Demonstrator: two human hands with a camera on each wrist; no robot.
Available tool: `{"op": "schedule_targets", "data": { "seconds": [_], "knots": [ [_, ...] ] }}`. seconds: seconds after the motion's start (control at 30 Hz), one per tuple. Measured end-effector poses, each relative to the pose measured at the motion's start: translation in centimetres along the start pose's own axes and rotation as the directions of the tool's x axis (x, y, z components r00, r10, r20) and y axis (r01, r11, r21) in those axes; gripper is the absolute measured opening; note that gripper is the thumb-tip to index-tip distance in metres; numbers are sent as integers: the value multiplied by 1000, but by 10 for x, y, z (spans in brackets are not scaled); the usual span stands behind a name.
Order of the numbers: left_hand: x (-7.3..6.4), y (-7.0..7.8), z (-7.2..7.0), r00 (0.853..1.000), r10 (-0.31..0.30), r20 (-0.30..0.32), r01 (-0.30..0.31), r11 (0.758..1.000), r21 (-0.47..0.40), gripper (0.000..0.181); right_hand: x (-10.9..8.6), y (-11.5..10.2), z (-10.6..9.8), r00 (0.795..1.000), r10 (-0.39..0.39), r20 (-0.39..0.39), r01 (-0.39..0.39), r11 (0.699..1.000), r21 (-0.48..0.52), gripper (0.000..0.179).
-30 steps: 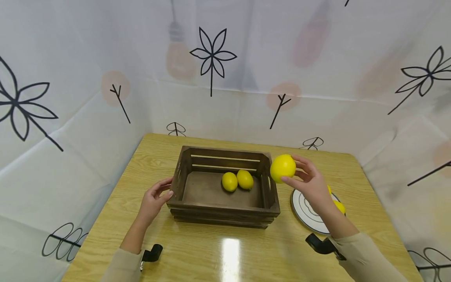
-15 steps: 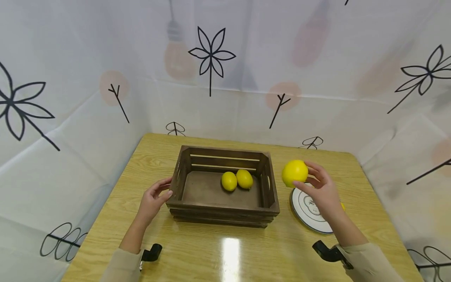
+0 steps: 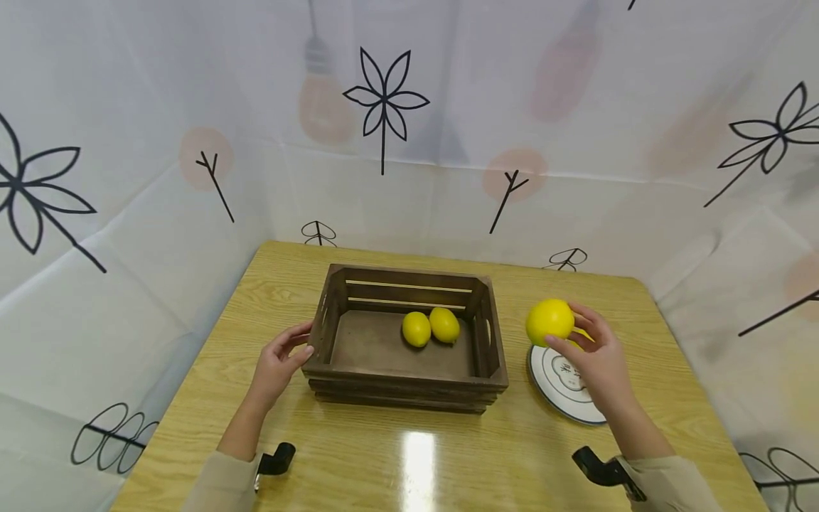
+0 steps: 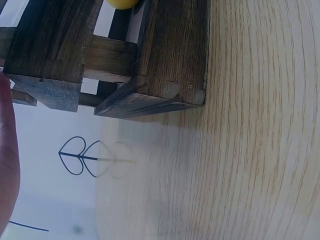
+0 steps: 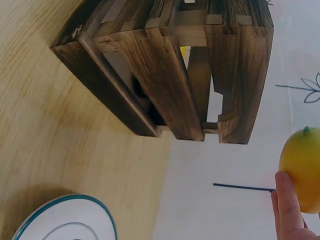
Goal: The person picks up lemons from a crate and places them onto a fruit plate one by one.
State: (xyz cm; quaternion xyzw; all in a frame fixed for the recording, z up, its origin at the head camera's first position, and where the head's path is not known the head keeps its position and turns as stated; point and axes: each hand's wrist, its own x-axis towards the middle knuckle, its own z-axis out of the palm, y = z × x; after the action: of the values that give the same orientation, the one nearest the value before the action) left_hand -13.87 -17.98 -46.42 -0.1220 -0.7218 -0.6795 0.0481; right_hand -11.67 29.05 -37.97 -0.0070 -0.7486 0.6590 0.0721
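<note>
In the head view my right hand (image 3: 598,355) holds a lemon (image 3: 549,322) between thumb and fingertips, raised near the plate (image 3: 555,387). The same lemon (image 5: 302,170), with a green stem end, shows in the right wrist view at the right edge. My left hand (image 3: 275,366) rests against the outer left end of a dark wooden crate (image 3: 403,382), its thumb at the rim. Two lemons, one left (image 3: 416,329) and one right (image 3: 444,325), lie side by side on the crate's floor. A bit of yellow shows between my right fingers; the hand hides part of the plate.
The slatted crate stands mid-table on the wooden tabletop (image 3: 358,455), with the plate to its right. Patterned white cloth (image 3: 435,206) hangs behind and at both sides. Black mounts, one left (image 3: 276,459) and one right (image 3: 601,467), sit at my cuffs.
My right hand has moved right and slightly down with the lemon, away from the crate's right end towards the plate. The left hand and the crate have stayed in place.
</note>
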Motion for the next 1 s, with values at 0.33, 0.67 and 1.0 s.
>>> {"op": "schedule_targets", "data": {
  "seconds": [0.33,0.67,1.0],
  "knots": [
    [2,-1,0,1000,9,6,-9,1000,2,41,-3,14,-5,996,48,-70,-42,996,84,58],
    [2,-1,0,1000,8,5,-8,1000,-5,41,-1,37,-6,957,196,-212,-153,967,202,63],
    [1,-1,0,1000,5,1,-5,1000,-6,41,8,55,-3,898,315,-309,-251,941,229,72]
  ]
}}
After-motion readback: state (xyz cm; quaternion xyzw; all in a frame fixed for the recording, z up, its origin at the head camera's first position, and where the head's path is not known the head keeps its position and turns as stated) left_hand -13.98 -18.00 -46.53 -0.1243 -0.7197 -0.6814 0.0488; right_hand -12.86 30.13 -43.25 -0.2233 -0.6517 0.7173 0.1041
